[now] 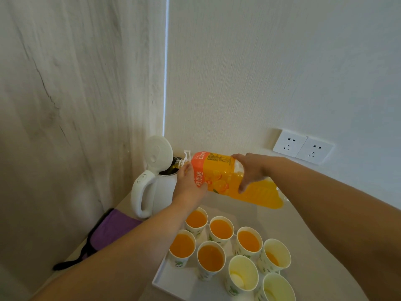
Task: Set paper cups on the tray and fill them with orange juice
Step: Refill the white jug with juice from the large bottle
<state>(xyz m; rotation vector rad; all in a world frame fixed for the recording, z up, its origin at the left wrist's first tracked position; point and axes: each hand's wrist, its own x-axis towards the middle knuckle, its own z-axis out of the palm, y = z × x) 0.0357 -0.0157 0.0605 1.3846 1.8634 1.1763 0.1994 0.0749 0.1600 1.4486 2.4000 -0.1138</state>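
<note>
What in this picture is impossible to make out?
1. Head view: the bottle mouth, partly behind the left hand; whether it pours is unclear.
2. The kettle inside: too dark.
3. The nearest cup and the tray: cut by the bottom edge.
4. Bottle label's small print: too small.

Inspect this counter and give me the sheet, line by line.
surface: pale counter with a white tray on it.
job's things: eight paper cups on the tray. Five are full, one partly filled cup, two empty cups. The juice bottle is held on its side, mouth toward the kettle.
clutter: white kettle with its lid open; purple fabric item with a black strap.
hands: left hand grips the bottle near its neck; right hand grips its body.
cables: nothing seen.
surroundings: two wall sockets, nothing plugged in; light strip in the corner.
</note>
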